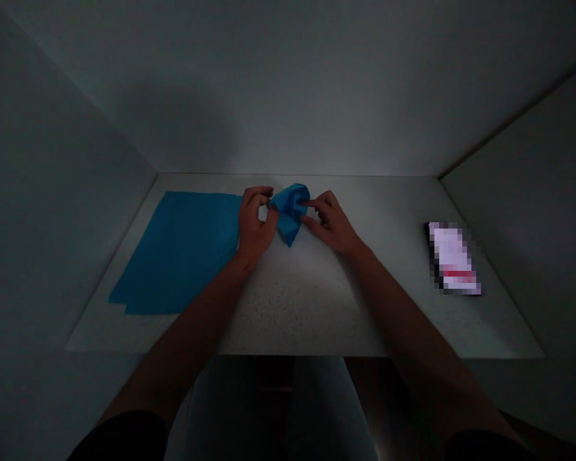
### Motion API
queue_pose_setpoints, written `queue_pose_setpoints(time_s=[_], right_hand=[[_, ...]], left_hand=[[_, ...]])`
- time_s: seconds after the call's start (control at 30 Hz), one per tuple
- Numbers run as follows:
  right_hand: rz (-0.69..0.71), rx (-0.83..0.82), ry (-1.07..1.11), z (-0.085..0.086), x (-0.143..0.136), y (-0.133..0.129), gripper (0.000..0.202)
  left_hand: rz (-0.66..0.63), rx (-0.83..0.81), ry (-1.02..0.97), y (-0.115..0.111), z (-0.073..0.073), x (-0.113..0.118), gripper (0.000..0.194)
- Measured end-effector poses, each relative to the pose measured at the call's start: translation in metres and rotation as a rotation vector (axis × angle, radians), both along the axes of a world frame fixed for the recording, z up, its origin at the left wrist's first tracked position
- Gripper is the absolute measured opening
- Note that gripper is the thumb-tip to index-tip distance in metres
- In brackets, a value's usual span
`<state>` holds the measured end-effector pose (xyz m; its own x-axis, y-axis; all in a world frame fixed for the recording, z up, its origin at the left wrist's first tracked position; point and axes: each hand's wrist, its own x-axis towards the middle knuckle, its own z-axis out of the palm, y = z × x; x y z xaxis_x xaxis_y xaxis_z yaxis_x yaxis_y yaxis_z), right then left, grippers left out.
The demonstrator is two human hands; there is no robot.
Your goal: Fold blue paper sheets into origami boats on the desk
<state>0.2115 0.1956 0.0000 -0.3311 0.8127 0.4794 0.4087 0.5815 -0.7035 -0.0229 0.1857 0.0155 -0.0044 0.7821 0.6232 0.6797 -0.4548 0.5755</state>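
Left hand [253, 229], right hand [335, 224] holding 1 folded blue sheet [288, 224].

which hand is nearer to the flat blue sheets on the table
Left. The left hand is at the right edge of the flat blue sheets; the right hand is farther off, on the other side of the folded blue paper.

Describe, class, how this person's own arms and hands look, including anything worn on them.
The left hand and right hand are ungloved, with slender fingers. Both forearms are bare, and dark, black-looking sleeves show at the bottom edge. The dim light hides any finer detail.
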Motion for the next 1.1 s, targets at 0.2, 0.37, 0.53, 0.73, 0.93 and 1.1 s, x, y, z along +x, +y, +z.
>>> queue_pose_setpoints(time_s=[0.2,0.37,0.53,0.73,0.93,1.1], right_hand=[[-0.140,0.089,-0.062,-0.003,0.002,0.003,0.042],[-0.163,0.032,-0.005,0.005,0.001,0.001,0.041],[-0.171,-0.031,0.081,0.011,-0.004,-0.004,0.035],[-0.251,-0.055,0.232,0.015,-0.007,-0.006,0.033],[-0.170,-0.111,0.412,0.018,-0.005,-0.003,0.041],[-0.091,-0.269,0.679,0.016,0.000,0.007,0.051]], left_hand=[[-0.183,0.003,-0.142,-0.002,0.001,0.000,0.021],[-0.432,-0.017,-0.307,0.000,0.000,0.001,0.039],[-0.598,-0.096,-0.363,-0.003,-0.003,0.004,0.047],[-0.626,-0.114,-0.338,-0.007,-0.003,0.008,0.044],[-0.448,-0.128,-0.391,-0.002,-0.006,0.010,0.045],[-0.264,-0.166,-0.495,0.005,-0.012,0.008,0.039]])
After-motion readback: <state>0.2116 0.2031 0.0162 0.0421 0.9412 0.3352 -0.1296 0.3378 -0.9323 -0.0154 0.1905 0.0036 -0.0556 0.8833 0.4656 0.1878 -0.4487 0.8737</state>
